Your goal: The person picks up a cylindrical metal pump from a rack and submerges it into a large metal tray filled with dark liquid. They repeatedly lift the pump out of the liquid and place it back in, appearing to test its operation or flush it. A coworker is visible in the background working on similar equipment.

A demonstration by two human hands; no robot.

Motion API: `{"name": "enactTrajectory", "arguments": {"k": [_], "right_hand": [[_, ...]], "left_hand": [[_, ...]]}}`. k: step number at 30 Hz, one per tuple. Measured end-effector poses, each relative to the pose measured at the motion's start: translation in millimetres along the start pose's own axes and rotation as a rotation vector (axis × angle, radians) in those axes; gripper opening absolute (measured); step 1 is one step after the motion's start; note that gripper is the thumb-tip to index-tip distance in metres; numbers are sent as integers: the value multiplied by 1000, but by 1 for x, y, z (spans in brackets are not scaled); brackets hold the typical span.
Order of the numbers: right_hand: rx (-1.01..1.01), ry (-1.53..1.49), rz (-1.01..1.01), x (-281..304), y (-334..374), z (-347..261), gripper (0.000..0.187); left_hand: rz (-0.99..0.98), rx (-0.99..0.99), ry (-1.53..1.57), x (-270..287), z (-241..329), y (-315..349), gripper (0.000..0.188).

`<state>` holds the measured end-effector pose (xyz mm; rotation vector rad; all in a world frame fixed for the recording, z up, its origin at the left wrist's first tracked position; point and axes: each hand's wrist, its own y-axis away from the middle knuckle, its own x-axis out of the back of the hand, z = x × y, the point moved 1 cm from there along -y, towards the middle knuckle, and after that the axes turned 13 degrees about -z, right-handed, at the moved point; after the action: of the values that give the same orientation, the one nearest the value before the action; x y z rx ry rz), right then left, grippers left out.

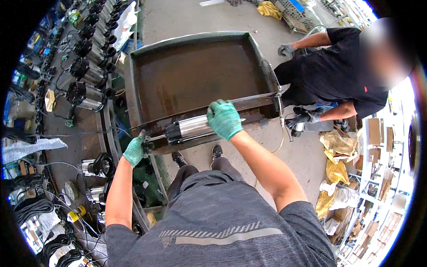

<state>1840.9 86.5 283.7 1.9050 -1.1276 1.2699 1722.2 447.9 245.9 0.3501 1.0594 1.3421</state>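
Observation:
A steel cylindrical pump [194, 128] with a black end lies on its side, level with the near edge of a big rectangular metal tank [189, 38] of murky brown liquid. My right hand [224, 118], in a green glove, is wrapped over the pump's right part from above. My left hand [134, 150], also green-gloved, is closed beside the tank's near left corner, left of the pump's black end. Its fingers are around something dark and thin that I cannot make out.
Steel pumps [86, 95] with black ends stand in rows on the left, among cables. A co-worker [329, 73] in black stands at the right, a gloved hand near a dark pump part. Boxes [375, 131] and yellow sacks [336, 171] crowd the right side.

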Motion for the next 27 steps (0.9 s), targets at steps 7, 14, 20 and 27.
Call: {"name": "enactTrajectory", "arguments": {"k": [7,14,20,27], "right_hand": [[-13,-136,-52,14,3,-3,26],[-478,-270,449,34,76,177,29],[-1003,-912,-67,-3,137,317,46],[-437,-1667,-90,55,110,113,11]], "left_hand": [[19,-234,-177,28,-29,-20,27],[447,-417,-186,13,-35,28,43],[759,-550,-289,14,-84,42,29],[530,-810,-762,-129,-49,62,33]]}}
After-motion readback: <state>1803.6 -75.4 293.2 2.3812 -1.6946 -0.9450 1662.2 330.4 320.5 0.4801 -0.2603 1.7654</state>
